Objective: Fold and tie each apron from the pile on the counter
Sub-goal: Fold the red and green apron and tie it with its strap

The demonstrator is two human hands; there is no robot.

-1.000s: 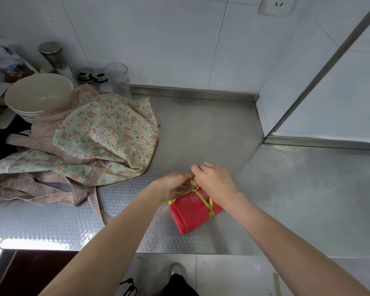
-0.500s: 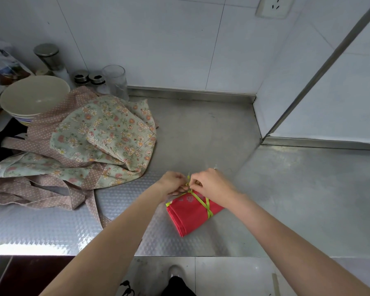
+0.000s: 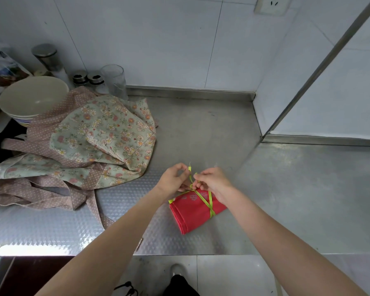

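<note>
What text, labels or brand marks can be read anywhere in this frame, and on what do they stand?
No text is legible.
Red folded apron: pale printed marks beneath the green ribbon, too blurred to read.
Packet at far left: printed picture, no readable words.
Jar lids: no legible label.

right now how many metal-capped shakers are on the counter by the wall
3: a tall shaker behind the bowl, and two short shakers side by side, left of the empty glass. The apron pile may hide more.

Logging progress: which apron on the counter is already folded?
The red apron, folded compact and wrapped in green ties near both hands; the floral apron lies crumpled, unfolded.
</note>
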